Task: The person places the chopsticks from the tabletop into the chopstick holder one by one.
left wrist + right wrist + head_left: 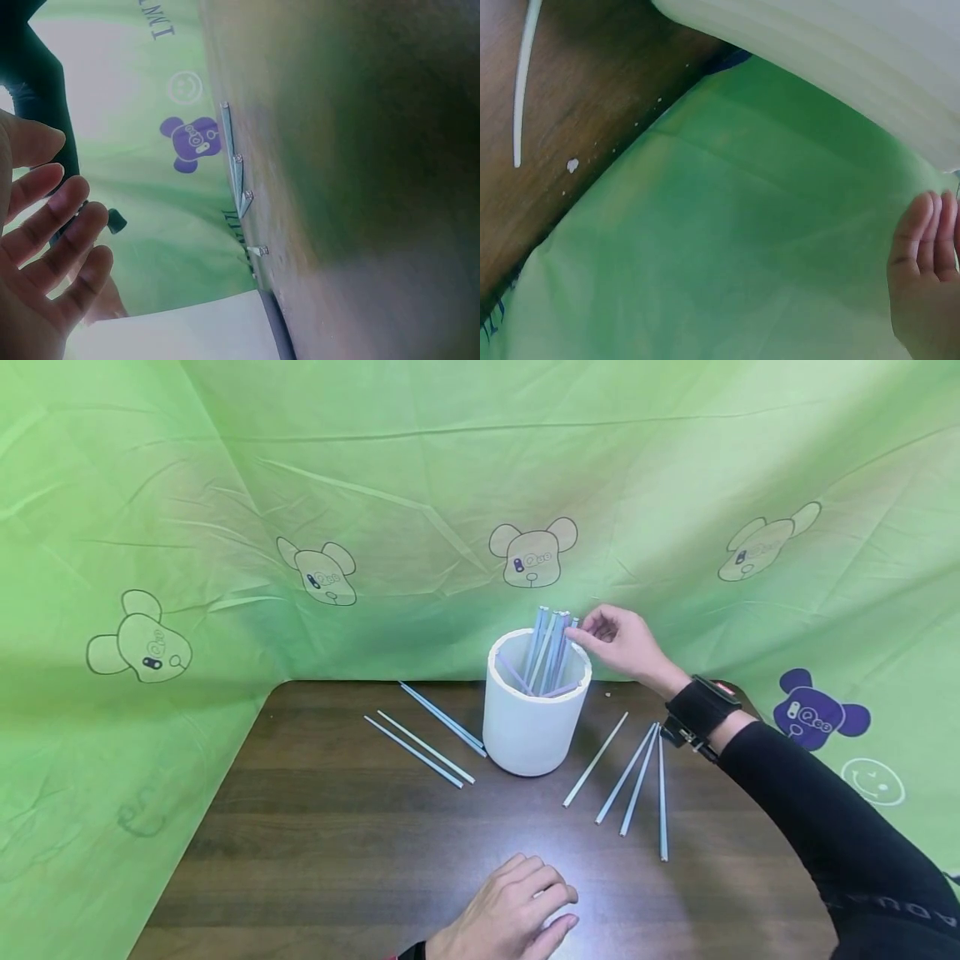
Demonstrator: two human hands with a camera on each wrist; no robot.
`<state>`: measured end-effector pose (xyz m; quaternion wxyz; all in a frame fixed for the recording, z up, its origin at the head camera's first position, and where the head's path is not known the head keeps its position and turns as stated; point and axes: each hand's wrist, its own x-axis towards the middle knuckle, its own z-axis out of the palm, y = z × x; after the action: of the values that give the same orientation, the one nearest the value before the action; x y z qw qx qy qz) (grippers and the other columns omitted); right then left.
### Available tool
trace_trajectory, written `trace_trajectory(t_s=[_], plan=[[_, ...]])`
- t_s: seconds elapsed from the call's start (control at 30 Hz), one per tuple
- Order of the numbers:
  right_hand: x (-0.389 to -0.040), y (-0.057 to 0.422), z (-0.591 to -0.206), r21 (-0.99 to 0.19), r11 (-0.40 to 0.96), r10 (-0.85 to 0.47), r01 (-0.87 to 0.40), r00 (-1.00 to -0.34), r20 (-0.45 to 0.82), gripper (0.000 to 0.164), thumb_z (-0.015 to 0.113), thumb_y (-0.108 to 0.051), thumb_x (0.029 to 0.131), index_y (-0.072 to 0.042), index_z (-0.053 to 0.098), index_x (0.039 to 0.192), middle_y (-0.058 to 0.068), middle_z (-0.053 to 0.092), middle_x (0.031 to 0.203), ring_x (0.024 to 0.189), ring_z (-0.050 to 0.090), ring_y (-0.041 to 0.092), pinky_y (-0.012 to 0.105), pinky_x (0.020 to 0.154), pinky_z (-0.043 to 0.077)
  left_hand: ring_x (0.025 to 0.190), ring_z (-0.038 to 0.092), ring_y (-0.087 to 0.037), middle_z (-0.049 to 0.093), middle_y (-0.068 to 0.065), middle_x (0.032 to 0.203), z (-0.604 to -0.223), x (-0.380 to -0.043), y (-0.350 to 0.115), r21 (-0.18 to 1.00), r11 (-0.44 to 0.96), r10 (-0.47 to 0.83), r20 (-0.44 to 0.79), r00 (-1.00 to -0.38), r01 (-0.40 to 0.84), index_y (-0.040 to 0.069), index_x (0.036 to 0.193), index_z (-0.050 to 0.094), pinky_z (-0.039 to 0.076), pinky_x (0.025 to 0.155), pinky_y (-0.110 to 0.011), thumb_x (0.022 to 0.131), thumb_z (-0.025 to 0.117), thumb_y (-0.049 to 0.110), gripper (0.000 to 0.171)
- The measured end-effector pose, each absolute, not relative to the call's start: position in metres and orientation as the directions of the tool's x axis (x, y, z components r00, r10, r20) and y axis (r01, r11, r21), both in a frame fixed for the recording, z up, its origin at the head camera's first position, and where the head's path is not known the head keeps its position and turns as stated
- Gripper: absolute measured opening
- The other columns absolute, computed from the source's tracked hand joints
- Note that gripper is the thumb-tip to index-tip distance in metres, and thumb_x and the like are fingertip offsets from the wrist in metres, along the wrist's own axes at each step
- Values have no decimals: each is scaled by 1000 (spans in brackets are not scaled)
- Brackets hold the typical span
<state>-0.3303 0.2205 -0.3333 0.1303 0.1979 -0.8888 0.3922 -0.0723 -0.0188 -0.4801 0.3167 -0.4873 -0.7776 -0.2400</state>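
A white cylindrical container [531, 739] stands on the brown table with several thin light-blue and lilac sticks [542, 647] leaning inside it. At its right rim my right hand [618, 639] pinches the upper end of one stick between thumb and fingers. The right wrist view shows the fingers [924, 236] close beside the container's pale wall [840, 67], with the grip mostly out of frame. My left hand [513, 910] is over the table's front part, its fingers loosely bent and holding nothing. In the left wrist view, the left hand's fingers [71, 232] are spread apart.
Left of the container, several sticks [423, 747] lie slantwise on the table [315, 860]. More sticks [633, 777] lie to its right, some fanned with their far ends together. A green cloth [420, 468] with printed bear heads hangs behind and around the table.
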Motion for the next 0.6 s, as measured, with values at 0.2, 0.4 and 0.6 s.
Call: trace_trajectory(t_s=[0.2,0.4,0.6], plan=[[-297,231,-334,-339,585,-323,-737,-595,736,15,72,-13,90,-2,63,86,8,65,77,69,56,15,17,65,45,82,54,0,62,14,88,-479,-68,-14,80,405,620,708,-337,911,22,100,68,40,77,-12,92,69,29,10],[-254,233,-351,7,482,-608,-876,-329,723,7,71,-10,83,-6,66,84,4,65,77,69,57,14,24,62,50,80,54,0,60,14,86,-479,-65,-11,82,399,626,703,-337,913,22,97,67,40,75,-12,92,70,28,9],[-210,239,-399,144,466,-860,-873,-408,308,19,81,-14,75,-16,65,86,-5,60,79,74,56,10,26,61,51,79,54,0,60,15,86,-480,-62,-6,66,402,644,688,-333,913,23,97,67,40,75,-13,94,66,30,8]])
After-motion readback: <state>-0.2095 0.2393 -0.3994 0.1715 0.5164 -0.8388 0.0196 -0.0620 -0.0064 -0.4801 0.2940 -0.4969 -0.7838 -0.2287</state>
